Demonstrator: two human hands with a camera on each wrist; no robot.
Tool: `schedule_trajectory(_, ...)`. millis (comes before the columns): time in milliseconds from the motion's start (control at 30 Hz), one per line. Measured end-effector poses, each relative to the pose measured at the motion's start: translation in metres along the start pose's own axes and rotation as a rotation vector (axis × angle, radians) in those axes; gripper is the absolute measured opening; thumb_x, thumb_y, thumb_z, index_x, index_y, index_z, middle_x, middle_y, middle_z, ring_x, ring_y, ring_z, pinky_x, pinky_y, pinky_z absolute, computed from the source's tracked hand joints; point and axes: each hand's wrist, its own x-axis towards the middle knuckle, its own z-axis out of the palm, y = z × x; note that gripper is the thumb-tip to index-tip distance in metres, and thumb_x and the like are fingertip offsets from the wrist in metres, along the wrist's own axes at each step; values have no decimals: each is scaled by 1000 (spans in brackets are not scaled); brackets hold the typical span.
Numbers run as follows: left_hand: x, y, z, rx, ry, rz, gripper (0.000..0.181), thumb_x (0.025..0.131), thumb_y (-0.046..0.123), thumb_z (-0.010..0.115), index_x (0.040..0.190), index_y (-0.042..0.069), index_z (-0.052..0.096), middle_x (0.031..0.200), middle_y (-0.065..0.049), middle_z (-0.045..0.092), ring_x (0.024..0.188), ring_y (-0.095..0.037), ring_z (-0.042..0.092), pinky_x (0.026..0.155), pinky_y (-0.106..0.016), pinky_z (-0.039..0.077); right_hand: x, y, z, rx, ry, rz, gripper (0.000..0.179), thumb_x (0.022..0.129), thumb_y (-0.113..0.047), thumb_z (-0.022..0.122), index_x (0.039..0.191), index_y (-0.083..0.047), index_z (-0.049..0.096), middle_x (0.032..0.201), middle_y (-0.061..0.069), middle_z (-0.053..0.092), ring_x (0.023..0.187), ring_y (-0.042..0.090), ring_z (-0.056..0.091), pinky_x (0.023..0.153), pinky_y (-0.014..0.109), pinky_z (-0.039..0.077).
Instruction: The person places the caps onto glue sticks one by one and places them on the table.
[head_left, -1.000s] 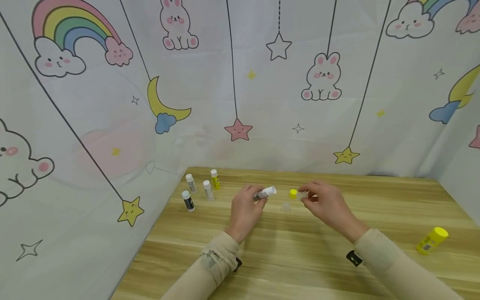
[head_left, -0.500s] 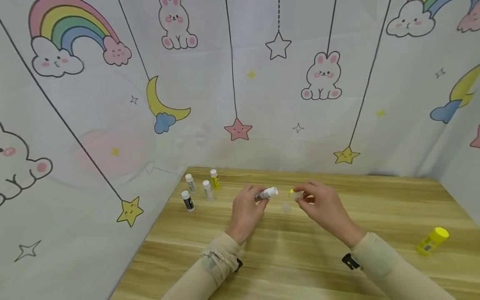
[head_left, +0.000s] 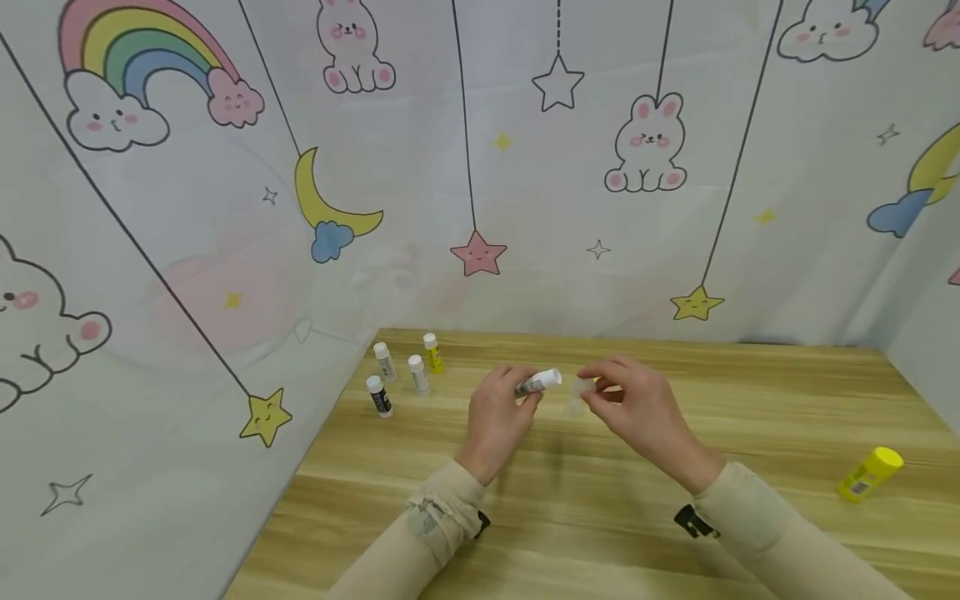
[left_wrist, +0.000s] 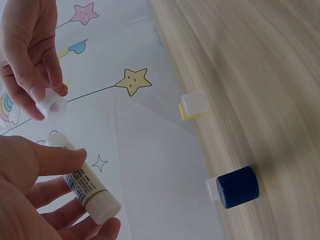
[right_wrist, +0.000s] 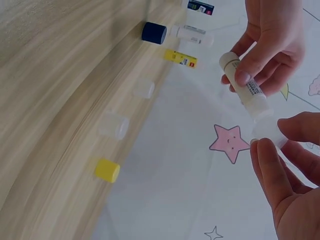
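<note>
My left hand [head_left: 495, 425] grips a white glue stick [head_left: 538, 382] tilted above the table, its bare narrower end pointing to the right hand. Dark print and a barcode show on the glue stick's label [left_wrist: 85, 182] in the left wrist view. Between thumb and fingertips, my right hand [head_left: 641, 408] pinches a small translucent cap [left_wrist: 51, 106], its hollow mouth facing the glue stick. Only a short gap separates cap and stick in the left wrist view; in the right wrist view the cap [right_wrist: 267, 131] overlaps the stick's end.
Several white-topped glue sticks stand at the table's back left, one with a black label [head_left: 379, 397] and one yellow [head_left: 433, 353]. A large yellow glue stick [head_left: 870, 475] stands far right. Loose caps on the table include a dark blue cap [right_wrist: 154, 33], a yellow cap [right_wrist: 107, 170] and clear caps [right_wrist: 114, 125].
My right hand has moved left with the translucent cap, bringing it nearer the glue stick and over the yellow cap in the head view. The left hand has shifted slightly right with the stick.
</note>
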Motion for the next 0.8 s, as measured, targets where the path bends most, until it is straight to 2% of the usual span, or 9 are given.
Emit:
schedule_trajectory(267, -1, 2, 0, 9, -7, 2, 28, 81, 13, 86, 107, 12, 75, 95, -1, 67, 81, -15, 65, 68, -32, 54, 0, -5, -1, 22, 13, 13, 27, 84, -5, 82, 108, -16, 74, 104, -7, 66, 83, 7, 67, 69, 21, 57)
schedule_trajectory(500, -3, 5, -1, 6, -3, 16, 27, 81, 13, 86, 106, 12, 75, 94, -1, 67, 81, -15, 65, 68, -32, 55, 0, -8, -2, 57, 23, 43, 24, 86, -7, 80, 107, -17, 74, 105, 0, 68, 85, 8, 68, 70, 22, 57)
schedule_trajectory(800, -5, 8, -3, 0, -7, 25, 28, 81, 12, 86, 106, 12, 75, 94, -1, 67, 80, -14, 65, 67, -31, 54, -3, -10, -2, 66, 35, 55, 22, 87, -7, 79, 106, -17, 74, 104, -3, 68, 85, 10, 68, 70, 23, 57)
